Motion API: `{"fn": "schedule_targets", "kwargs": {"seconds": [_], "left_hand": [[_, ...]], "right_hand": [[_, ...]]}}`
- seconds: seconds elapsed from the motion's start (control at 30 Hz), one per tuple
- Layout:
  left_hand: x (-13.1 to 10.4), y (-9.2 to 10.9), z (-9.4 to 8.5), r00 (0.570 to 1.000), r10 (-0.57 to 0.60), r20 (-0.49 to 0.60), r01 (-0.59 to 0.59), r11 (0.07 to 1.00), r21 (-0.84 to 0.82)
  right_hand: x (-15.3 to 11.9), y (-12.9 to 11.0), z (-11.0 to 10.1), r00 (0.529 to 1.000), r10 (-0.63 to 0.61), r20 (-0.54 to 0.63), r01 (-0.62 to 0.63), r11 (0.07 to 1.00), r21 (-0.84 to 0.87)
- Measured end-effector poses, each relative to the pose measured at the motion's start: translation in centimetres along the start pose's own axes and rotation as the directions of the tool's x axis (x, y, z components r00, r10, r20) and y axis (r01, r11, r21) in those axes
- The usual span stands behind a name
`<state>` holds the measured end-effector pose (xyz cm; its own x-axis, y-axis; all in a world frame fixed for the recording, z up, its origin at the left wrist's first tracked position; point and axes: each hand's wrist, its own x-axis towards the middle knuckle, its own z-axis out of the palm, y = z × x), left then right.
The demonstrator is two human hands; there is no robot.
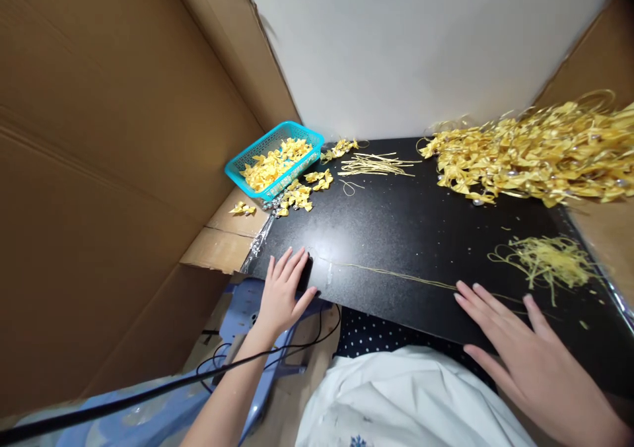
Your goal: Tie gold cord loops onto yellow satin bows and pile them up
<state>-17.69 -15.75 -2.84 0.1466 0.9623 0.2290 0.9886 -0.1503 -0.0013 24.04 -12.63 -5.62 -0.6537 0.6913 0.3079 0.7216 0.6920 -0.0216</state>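
My left hand [284, 292] lies flat with fingers spread on the near left corner of the black board [411, 236], gripping nothing; its fingertips rest at the end of a thin gold strand [396, 275] that runs straight across the board toward my right hand [525, 354]. That hand lies open too, palm down at the lower right, its fingers on the strand's other end and over the board's near edge. The two hands are well apart, with a broad bare stretch of speckled black surface between and above them.

Tall cardboard walls [99, 170] close in the left side, and a white panel [421, 44] stands at the back. In the upper left corner of the board sits a turquoise mesh basket [238, 168], tilted, holding small yellow ribbon bows [275, 163]; more bows lie spilled just beside it. A large heap of glossy gold ribbon [535, 153] fills the upper right, and a tangle of fine yellow trimmings [549, 262] lies near my right hand.
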Motion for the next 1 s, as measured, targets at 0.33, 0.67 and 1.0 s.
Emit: {"fn": "schedule_targets", "kwargs": {"seconds": [0.33,0.67,1.0], "left_hand": [[-0.5,-1.9,0.5,0.988,-0.145,0.045,0.143,0.988,0.052],[0.7,-3.4,-0.5,0.952,-0.286,0.114,0.269,0.953,0.143],[1.0,-2.7,-0.5,0.949,-0.304,0.086,0.287,0.943,0.170]], "right_hand": [[-0.2,0.0,0.0,1.000,0.007,0.018,-0.007,1.000,0.018],[0.0,0.1,-0.1,1.000,0.003,0.006,-0.003,1.000,0.012],[0.1,-0.2,-0.2,1.000,0.018,-0.018,-0.017,1.000,0.007]]}}
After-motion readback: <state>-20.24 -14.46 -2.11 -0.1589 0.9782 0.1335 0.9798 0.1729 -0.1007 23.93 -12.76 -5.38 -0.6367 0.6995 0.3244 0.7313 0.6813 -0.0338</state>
